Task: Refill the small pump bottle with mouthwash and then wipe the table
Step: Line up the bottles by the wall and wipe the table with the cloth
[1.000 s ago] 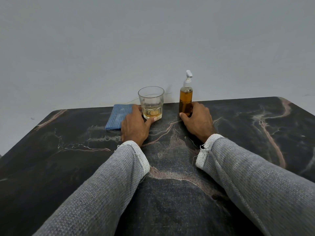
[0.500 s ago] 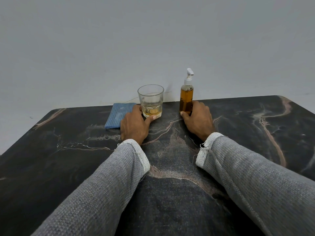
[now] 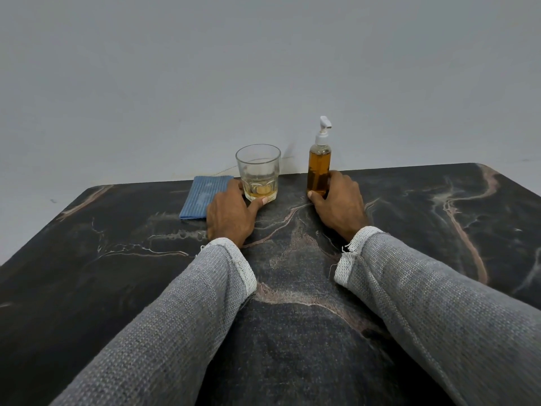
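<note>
The left hand (image 3: 231, 216) curls around the base of a glass tumbler (image 3: 258, 172), thumb pressed on its near side and fingers wrapped behind. The right hand (image 3: 339, 205) grips the lower body of the small pump bottle (image 3: 319, 168), thumb tip at its foot, fingers closed round its right side. The bottle stands upright at about 12 o'clock on the dark marble table (image 3: 117, 288), near the far edge; it is clear plastic, filled almost to the shoulder with amber liquid, with a white pump head whose spout points right. The tumbler, at its 9 o'clock, holds a shallow amber layer. A folded blue cloth (image 3: 205, 196) lies at the tumbler's 9 o'clock, touching the left hand.
</note>
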